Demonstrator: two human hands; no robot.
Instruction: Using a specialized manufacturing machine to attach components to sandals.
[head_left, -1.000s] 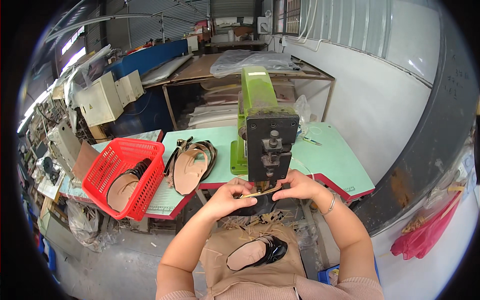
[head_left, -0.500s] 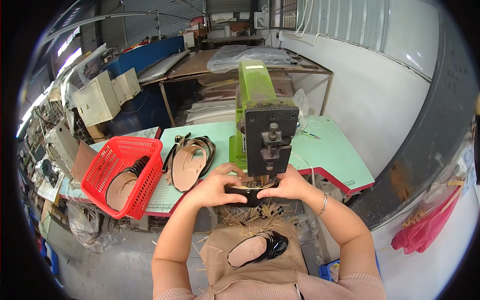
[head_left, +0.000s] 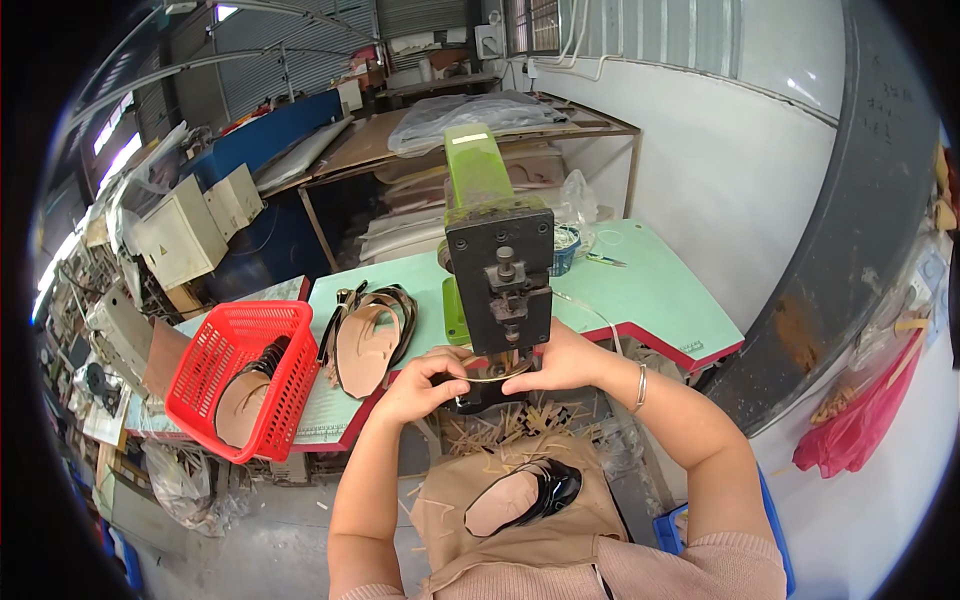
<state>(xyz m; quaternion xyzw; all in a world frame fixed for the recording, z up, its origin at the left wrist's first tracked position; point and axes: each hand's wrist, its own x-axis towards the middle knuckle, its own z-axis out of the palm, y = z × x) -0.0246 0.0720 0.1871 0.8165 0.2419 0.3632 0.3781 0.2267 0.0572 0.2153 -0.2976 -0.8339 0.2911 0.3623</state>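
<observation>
At the head of a green and black sewing-type machine [head_left: 508,275], both hands grip a thin flat piece with a pale curved edge [head_left: 484,380], mostly hidden by the machine and fingers; it could be an insole. My left hand [head_left: 425,386] pinches its left side, thumb on top. On the right, my right hand [head_left: 565,362], with a bangle at the wrist, closes on the edge, its thumb pointing inward. A sandal with a beige insole and glossy black straps [head_left: 508,502] lies on the brown apron [head_left: 450,540] over my lap.
On the green tabletop [head_left: 660,290], beige insoles with dark straps [head_left: 365,350] lie left of the machine. A red basket [head_left: 284,405] holding similar pieces stands further left. Small snips [head_left: 606,260] and a blue basket [head_left: 566,250] are behind. Tan scraps [head_left: 520,425] litter the area below the machine.
The view has shifted slightly. My left hand's fingers have drawn closer together on the edge of the piece, which shows more between the thumbs. Both hands remain at the machine head.
</observation>
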